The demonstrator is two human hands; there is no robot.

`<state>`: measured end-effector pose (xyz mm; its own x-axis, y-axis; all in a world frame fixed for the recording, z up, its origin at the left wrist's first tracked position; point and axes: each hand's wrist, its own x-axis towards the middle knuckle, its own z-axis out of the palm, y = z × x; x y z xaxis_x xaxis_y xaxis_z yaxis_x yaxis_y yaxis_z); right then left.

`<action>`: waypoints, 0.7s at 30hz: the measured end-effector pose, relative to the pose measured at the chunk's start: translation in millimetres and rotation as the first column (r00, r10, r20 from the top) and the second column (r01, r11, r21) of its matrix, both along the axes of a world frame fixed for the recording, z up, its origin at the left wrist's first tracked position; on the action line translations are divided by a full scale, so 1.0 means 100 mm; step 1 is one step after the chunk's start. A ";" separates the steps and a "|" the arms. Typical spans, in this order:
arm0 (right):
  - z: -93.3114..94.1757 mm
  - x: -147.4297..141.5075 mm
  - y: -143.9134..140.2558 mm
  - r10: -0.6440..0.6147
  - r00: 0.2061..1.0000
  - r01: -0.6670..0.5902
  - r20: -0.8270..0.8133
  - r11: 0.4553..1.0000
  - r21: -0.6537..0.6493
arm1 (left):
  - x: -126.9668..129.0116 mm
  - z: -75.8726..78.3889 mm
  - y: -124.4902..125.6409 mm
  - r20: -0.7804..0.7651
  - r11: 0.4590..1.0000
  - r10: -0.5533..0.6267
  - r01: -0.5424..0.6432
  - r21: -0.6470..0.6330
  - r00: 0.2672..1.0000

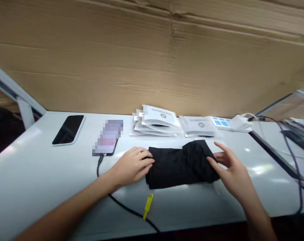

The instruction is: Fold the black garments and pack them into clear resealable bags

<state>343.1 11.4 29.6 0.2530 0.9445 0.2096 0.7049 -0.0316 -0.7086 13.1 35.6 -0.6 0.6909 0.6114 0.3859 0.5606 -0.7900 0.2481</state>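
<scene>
A folded black cloth (pixel 168 169) lies on the white table in front of me, its right end doubled over into a loose, crumpled flap. My left hand (pixel 134 165) rests at the cloth's left end, its fingers laid over the edge. At the other end, my right hand (pixel 229 169) holds the flap's edge by the thumb, with the index finger raised above it. The exact kind of garment does not show. Behind the cloth sit a stack of white printed packets (pixel 158 121) and one more flat packet (pixel 200 126).
A dark-screened phone (pixel 68 130) lies at the left. Nearer the middle, a lit phone (pixel 108 137) is plugged into a black cable (pixel 126 208) with a yellow tag (pixel 148 206). A white adapter (pixel 241 123) and cords are at right. Cardboard (pixel 152 60) walls the back.
</scene>
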 end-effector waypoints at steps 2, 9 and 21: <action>0.08 -0.20 -0.03 0.022 0.998 -0.025 0.056 0.998 0.054 | -0.02 -0.03 0.01 0.025 0.999 0.000 0.001 -0.048 1.000; 0.14 -1.14 -0.41 0.559 0.822 -0.570 0.111 0.813 0.124 | -0.03 0.00 0.00 0.125 0.991 0.069 -0.054 -0.121 0.990; -0.08 -0.69 -0.35 0.251 0.966 -0.250 0.060 0.968 -0.013 | 0.03 -0.01 -0.11 0.105 0.870 0.410 -0.354 -0.344 0.906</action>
